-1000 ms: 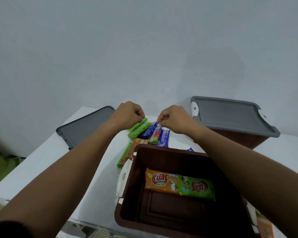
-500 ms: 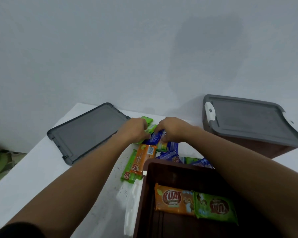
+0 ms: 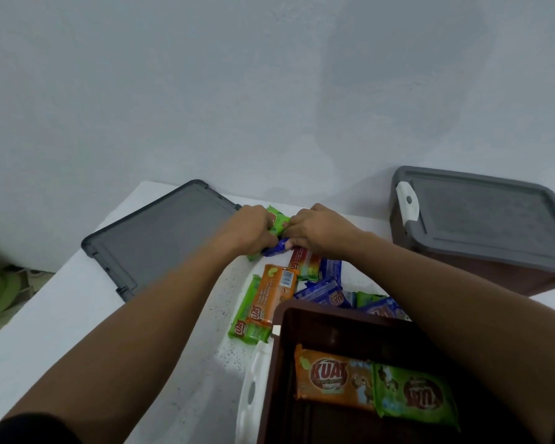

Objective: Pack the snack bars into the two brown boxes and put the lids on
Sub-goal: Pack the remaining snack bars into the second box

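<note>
Bare table (image 3: 61, 309) left of my left forearm (image 3: 161, 315), in front of the loose grey lid (image 3: 161, 238), is the open lane, and the lid lies flat and low. Snack bars (image 3: 276, 283) fill the gap between that lid and the open brown box (image 3: 334, 328), whose far wall stands right under my right forearm (image 3: 446, 299). The closed box (image 3: 481, 219) blocks the far right, and the wall (image 3: 269, 91) is close behind everything.

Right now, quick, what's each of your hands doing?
Left hand: closed, holding green bars.
Right hand: closed, pinching a blue bar.
</note>
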`<act>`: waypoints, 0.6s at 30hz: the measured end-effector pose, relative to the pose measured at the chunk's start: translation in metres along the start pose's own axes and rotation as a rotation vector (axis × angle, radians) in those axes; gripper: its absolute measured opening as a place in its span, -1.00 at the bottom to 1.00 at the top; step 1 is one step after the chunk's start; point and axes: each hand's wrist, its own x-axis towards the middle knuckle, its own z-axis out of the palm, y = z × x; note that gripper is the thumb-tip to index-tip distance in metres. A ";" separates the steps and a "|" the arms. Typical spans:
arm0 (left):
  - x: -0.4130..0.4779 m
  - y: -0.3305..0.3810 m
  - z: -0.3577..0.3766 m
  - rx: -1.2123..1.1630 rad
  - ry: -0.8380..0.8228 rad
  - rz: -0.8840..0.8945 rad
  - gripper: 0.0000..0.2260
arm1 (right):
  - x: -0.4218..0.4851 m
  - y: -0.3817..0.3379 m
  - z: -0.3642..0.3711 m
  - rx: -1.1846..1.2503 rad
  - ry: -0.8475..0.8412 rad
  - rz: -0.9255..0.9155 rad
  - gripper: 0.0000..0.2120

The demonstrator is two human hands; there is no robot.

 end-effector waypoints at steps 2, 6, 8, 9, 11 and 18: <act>-0.004 -0.002 -0.004 -0.037 -0.001 -0.016 -0.84 | 0.002 0.000 0.001 0.003 0.057 -0.006 -0.66; -0.012 -0.008 -0.018 -0.163 0.051 -0.081 -0.83 | -0.007 0.004 -0.012 0.334 0.118 0.108 -0.61; -0.017 -0.011 -0.025 -0.275 0.055 -0.096 -0.84 | -0.016 0.008 -0.021 0.484 0.186 0.208 -0.63; -0.020 -0.012 -0.028 -0.356 0.053 -0.105 -0.85 | -0.021 0.010 -0.025 0.556 0.246 0.259 -0.66; -0.027 -0.009 -0.034 -0.541 0.044 -0.132 -0.89 | -0.034 0.011 -0.035 0.719 0.337 0.367 -0.69; -0.059 0.024 -0.051 -0.791 -0.009 -0.122 -0.88 | -0.088 0.003 -0.070 1.294 0.348 0.572 -0.69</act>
